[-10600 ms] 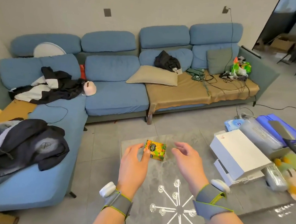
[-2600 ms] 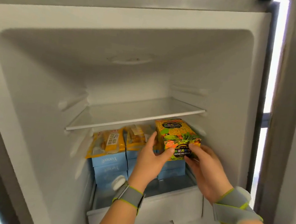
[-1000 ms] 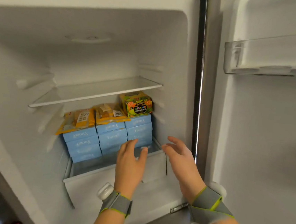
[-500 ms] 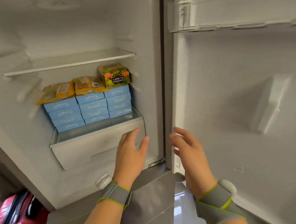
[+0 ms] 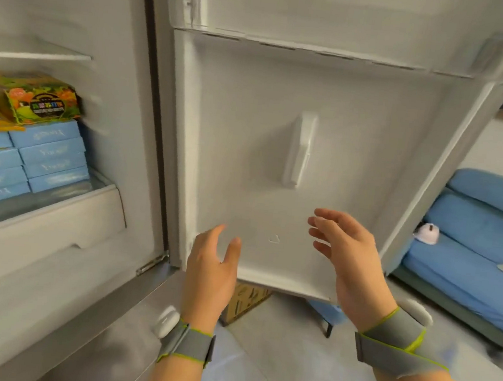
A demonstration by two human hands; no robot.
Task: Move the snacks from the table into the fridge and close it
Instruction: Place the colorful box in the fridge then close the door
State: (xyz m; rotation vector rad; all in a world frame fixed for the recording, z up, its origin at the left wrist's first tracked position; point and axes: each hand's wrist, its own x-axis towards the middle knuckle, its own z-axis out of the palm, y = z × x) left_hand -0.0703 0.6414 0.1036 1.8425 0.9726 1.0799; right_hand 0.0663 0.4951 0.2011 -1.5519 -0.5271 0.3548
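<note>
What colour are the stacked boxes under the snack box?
Light blue boxes with pale lettering, in the head view.

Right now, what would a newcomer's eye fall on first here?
The wide open fridge door fills the middle, its white inner side facing the camera. In front of it the left hand and right hand are held up, empty. At far left, a bright green and orange snack box sits on stacked blue boxes inside the fridge.

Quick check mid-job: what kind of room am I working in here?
Most likely a home living area. An open fridge holding a snack box stands close to a blue sofa, and a cardboard box sits on the floor.
</note>
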